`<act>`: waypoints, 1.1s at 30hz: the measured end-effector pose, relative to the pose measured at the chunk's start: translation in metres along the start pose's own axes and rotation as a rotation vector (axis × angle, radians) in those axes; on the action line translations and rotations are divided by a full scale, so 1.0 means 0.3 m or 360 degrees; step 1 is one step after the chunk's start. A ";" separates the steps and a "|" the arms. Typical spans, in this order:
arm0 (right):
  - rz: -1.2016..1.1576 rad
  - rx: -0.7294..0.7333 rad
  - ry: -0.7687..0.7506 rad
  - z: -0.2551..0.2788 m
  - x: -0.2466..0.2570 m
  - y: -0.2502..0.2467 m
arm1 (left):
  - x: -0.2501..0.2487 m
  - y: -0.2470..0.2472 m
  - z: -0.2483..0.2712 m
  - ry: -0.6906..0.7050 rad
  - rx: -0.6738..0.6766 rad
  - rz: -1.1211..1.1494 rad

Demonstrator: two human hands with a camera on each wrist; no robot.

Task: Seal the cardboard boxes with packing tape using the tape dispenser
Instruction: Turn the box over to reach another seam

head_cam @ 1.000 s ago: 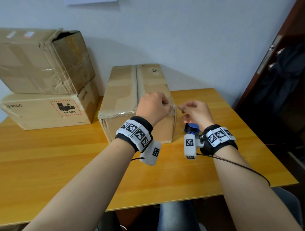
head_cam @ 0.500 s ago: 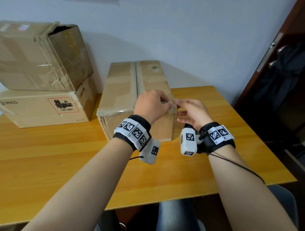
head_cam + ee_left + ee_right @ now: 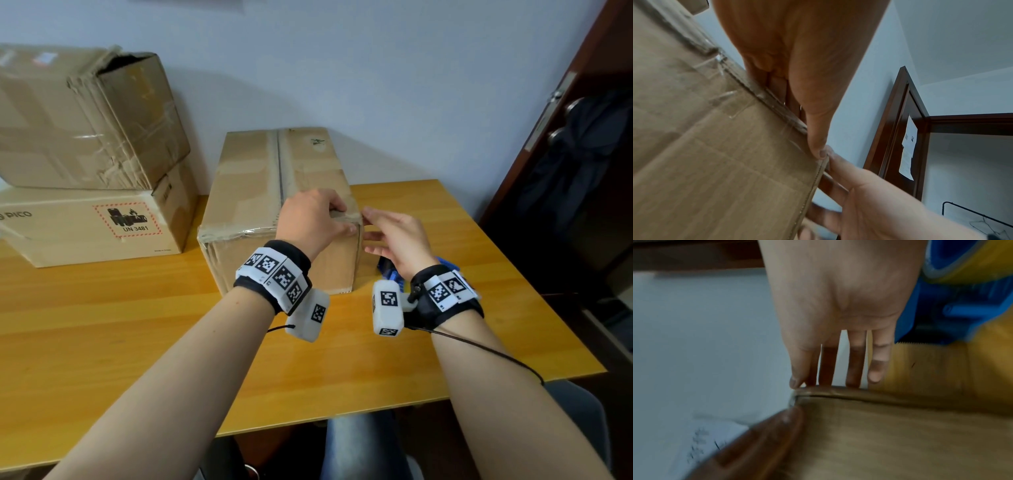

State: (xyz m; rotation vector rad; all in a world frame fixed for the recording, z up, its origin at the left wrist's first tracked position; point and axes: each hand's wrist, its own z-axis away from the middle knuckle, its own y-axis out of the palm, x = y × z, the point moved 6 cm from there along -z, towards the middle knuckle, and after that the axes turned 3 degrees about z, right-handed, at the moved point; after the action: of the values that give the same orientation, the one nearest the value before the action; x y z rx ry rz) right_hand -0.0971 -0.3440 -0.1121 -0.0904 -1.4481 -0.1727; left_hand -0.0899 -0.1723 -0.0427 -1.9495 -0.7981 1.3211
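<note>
Head view: on the closed box [image 3: 246, 192], left hand [image 3: 313, 222] pinches a corner; right hand [image 3: 397, 236] fingers [image 3: 376, 214] straight, touching.

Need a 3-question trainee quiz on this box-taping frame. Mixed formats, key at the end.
1. True or false: the right hand holds the tape dispenser.
2. The left hand has its grip on: A) the near right top corner of the middle box; B) the tape dispenser; C) nothing.
3. How many cardboard boxes show in the head view?

Key
1. False. The tape dispenser lies on the table beside the middle box. The right hand's straight fingers only touch that box's right side.
2. A.
3. Three.
</note>
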 end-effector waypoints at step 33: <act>0.1892 -0.0140 -0.0157 0.100 0.159 0.332 | 0.357 -0.223 0.179 -0.1043 -0.0147 0.0013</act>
State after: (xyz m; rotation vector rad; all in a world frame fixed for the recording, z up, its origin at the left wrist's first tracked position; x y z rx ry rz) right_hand -0.1039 -0.2440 -0.0567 -1.0058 -1.2717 0.7475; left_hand -0.1160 -0.0394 -0.0648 -1.5796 -1.1664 1.9940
